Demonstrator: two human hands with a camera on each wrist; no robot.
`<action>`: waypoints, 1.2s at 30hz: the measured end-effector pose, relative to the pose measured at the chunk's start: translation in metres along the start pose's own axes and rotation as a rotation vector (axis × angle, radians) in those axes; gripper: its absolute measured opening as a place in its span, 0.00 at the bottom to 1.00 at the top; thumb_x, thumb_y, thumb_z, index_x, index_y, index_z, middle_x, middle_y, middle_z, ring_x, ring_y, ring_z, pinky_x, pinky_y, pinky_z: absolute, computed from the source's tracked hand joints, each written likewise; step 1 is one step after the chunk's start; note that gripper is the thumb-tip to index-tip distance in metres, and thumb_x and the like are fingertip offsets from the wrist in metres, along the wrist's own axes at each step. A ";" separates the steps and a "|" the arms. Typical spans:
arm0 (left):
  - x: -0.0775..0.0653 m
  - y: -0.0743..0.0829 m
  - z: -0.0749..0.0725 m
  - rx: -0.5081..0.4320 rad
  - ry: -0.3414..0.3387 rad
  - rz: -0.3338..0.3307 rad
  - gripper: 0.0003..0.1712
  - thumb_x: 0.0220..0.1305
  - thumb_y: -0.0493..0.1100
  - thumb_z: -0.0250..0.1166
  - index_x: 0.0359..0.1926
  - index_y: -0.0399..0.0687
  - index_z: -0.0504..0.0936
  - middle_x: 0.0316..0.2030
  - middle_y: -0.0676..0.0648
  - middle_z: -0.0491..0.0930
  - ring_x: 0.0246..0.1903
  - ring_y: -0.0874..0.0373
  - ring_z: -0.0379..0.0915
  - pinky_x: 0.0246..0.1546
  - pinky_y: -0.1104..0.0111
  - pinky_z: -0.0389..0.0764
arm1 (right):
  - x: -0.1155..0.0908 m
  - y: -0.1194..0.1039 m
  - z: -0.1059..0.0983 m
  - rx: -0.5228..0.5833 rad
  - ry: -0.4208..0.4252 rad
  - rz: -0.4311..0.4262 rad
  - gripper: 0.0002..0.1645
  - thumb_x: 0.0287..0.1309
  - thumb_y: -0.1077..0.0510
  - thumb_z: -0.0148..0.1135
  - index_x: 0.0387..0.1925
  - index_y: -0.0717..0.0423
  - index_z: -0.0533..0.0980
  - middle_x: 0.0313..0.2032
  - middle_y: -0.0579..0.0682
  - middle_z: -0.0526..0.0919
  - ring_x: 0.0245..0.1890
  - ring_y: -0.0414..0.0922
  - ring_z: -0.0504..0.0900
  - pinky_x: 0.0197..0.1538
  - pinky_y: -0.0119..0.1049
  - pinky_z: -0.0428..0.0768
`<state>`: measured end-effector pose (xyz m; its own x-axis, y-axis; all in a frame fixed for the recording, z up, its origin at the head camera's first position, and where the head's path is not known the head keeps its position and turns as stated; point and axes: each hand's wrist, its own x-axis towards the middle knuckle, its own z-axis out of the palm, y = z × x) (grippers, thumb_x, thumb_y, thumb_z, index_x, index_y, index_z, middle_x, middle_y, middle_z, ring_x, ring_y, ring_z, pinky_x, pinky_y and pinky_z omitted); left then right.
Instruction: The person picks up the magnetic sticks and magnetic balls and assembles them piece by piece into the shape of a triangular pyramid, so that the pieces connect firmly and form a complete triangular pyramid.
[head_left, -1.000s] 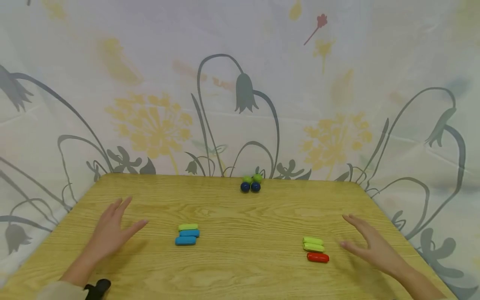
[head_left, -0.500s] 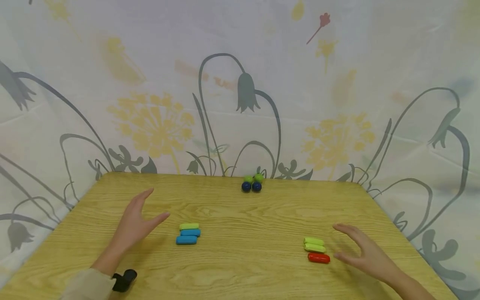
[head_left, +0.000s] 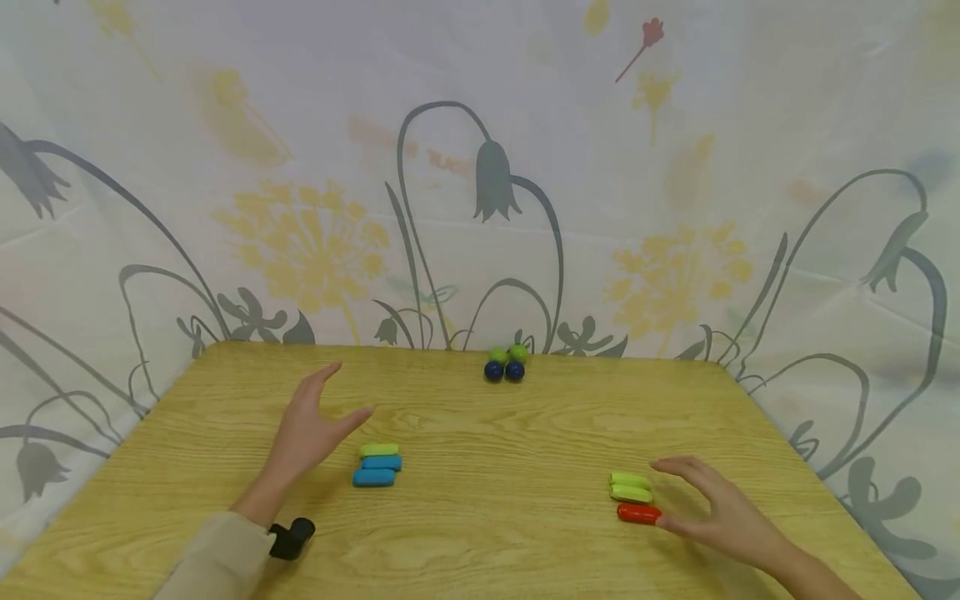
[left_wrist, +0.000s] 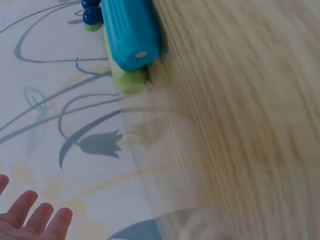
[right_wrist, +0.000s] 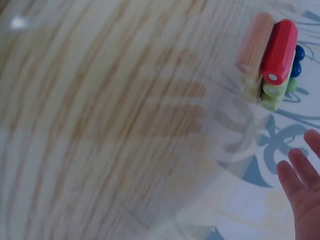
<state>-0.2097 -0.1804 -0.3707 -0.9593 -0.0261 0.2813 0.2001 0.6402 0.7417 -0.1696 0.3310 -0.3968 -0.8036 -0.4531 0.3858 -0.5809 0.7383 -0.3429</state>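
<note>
A pale backdrop (head_left: 450, 50) printed with grey and yellow flowers hangs behind a wood-grain desk (head_left: 480, 542), above which a person extends both hands. The left hand (head_left: 303, 435), emerging from a beige sleeve (head_left: 217, 554), holds its fingers and thumb spread apart, near a lime stick (head_left: 379, 450) lying against two blue sticks (head_left: 373, 477). The right hand (head_left: 726, 518), fingers likewise parted from the thumb, is just beside a red stick (head_left: 636, 513) next to a lime pair (head_left: 631, 493); whether thumb and red stick touch cannot be told. Two dark blue balls (head_left: 494, 371) and two green balls (head_left: 519, 353) cluster by the far edge.
</note>
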 end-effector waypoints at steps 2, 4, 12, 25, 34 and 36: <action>0.003 0.003 0.004 -0.011 -0.005 0.002 0.49 0.56 0.58 0.66 0.70 0.43 0.55 0.67 0.34 0.52 0.64 0.36 0.48 0.56 0.40 0.57 | 0.000 0.000 0.002 0.003 0.003 -0.018 0.35 0.42 0.51 0.75 0.54 0.51 0.74 0.50 0.42 0.75 0.50 0.38 0.72 0.45 0.40 0.76; 0.005 0.006 0.007 -0.023 -0.010 0.002 0.48 0.56 0.57 0.67 0.70 0.43 0.55 0.67 0.35 0.52 0.64 0.36 0.48 0.56 0.41 0.58 | 0.001 0.000 0.003 0.008 0.003 -0.046 0.34 0.41 0.51 0.75 0.53 0.52 0.74 0.49 0.40 0.75 0.49 0.38 0.73 0.45 0.37 0.76; 0.013 0.015 0.022 -0.081 -0.029 0.020 0.45 0.56 0.51 0.68 0.69 0.43 0.56 0.66 0.35 0.53 0.63 0.37 0.51 0.55 0.43 0.61 | 0.004 -0.003 0.008 0.030 0.031 -0.155 0.28 0.37 0.57 0.77 0.45 0.52 0.77 0.43 0.38 0.75 0.43 0.36 0.74 0.47 0.22 0.70; 0.027 0.028 0.053 -0.199 -0.019 0.050 0.42 0.56 0.44 0.69 0.67 0.40 0.60 0.64 0.36 0.58 0.62 0.41 0.54 0.57 0.51 0.63 | 0.003 -0.003 0.016 0.169 -0.054 -0.209 0.20 0.42 0.59 0.74 0.41 0.50 0.78 0.38 0.43 0.77 0.34 0.38 0.75 0.34 0.31 0.76; 0.038 0.040 0.078 -0.237 -0.004 0.057 0.39 0.55 0.43 0.70 0.65 0.39 0.63 0.62 0.37 0.62 0.61 0.41 0.57 0.57 0.53 0.64 | 0.004 -0.003 0.019 0.204 -0.110 -0.192 0.17 0.46 0.58 0.72 0.41 0.51 0.79 0.36 0.41 0.77 0.31 0.36 0.74 0.31 0.31 0.74; 0.040 0.042 0.082 -0.245 -0.005 0.054 0.39 0.55 0.42 0.70 0.65 0.39 0.63 0.62 0.37 0.62 0.61 0.41 0.57 0.56 0.53 0.65 | 0.005 -0.003 0.019 0.205 -0.117 -0.195 0.17 0.46 0.59 0.72 0.40 0.52 0.79 0.36 0.41 0.77 0.31 0.36 0.74 0.30 0.31 0.75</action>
<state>-0.2561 -0.0913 -0.3778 -0.9467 0.0074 0.3219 0.2929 0.4354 0.8513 -0.1740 0.3168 -0.4098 -0.6770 -0.6395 0.3643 -0.7301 0.5211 -0.4420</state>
